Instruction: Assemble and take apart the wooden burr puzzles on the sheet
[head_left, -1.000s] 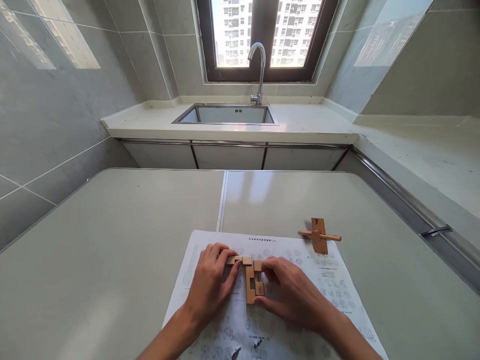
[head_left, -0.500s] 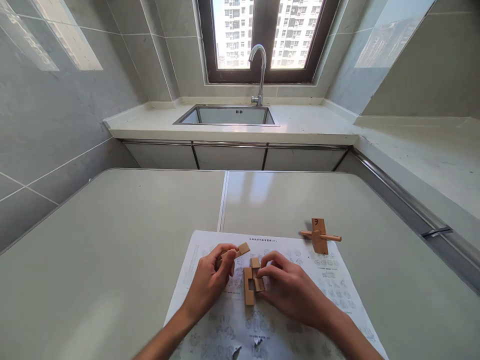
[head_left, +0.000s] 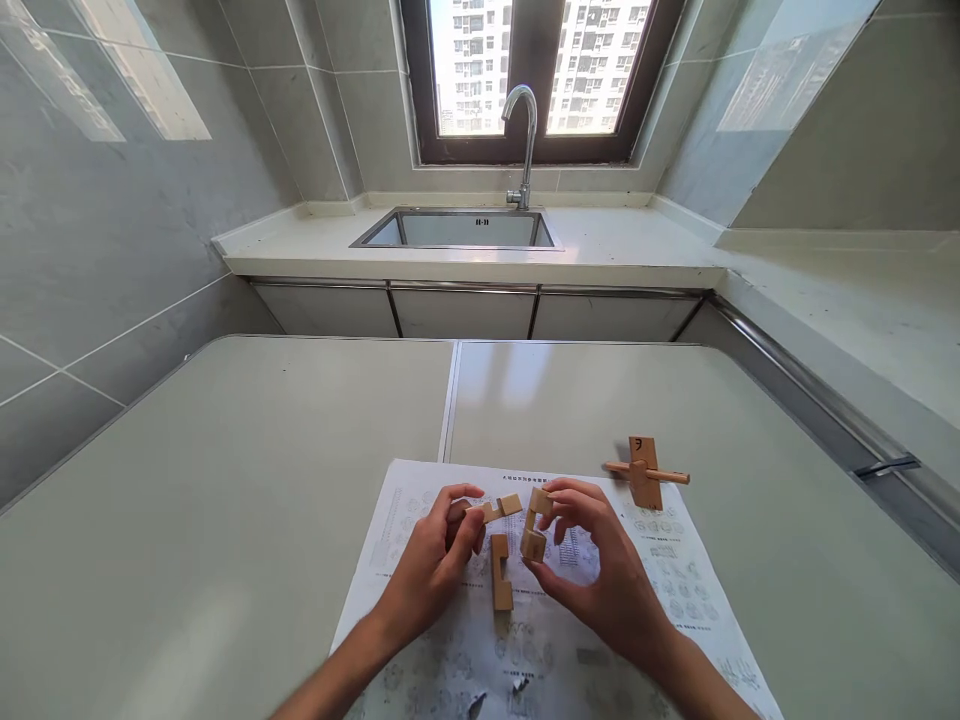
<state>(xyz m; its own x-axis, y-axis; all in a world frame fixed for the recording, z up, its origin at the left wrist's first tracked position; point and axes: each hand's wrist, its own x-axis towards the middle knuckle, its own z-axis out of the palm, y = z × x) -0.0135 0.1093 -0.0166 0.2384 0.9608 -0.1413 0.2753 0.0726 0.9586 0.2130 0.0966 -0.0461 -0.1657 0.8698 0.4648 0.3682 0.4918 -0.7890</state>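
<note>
A notched wooden puzzle piece (head_left: 509, 505) is pinched in the left hand (head_left: 465, 530); another puzzle block (head_left: 534, 540) is gripped between the right hand's (head_left: 541, 530) thumb and fingers. Between and below them, a third notched piece (head_left: 500, 575) is laid lengthwise on a printed sheet (head_left: 405, 510), which is spread on the table (head_left: 300, 450).

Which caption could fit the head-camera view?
Left hand and right hand hold notched tan wooden blocks over a white printed paper sheet.

Print on the sheet (head_left: 679, 560) and marks on the plate (head_left: 646, 492) are illegible.
</note>
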